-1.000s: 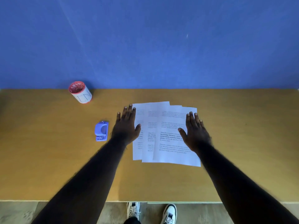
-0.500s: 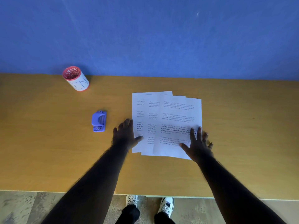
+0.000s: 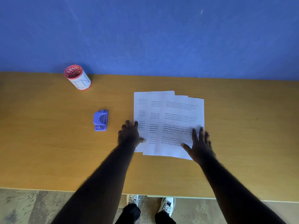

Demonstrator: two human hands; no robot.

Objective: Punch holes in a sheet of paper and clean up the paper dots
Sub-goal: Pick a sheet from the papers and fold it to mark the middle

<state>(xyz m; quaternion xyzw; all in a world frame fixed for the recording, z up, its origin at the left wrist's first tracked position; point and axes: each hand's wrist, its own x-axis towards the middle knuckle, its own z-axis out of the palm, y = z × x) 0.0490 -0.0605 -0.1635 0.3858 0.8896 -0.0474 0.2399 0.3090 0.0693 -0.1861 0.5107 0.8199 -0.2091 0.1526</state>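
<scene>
Three printed white sheets of paper lie fanned and overlapping on the wooden table. My left hand rests flat at the left edge of the sheets, fingers spread, thumb on the paper. My right hand lies flat on the lower right part of the top sheet, fingers apart. A small purple hole punch sits on the table to the left of my left hand, untouched.
A red and white cup with lettering on its side stands at the table's back left, near the blue wall. The table's front edge runs across the bottom, with my shoes on the floor below it.
Both hands have slid toward me, from the middle of the sheets down to their lower part. The sheets look unmoved, and the punch and cup have stayed in place.
</scene>
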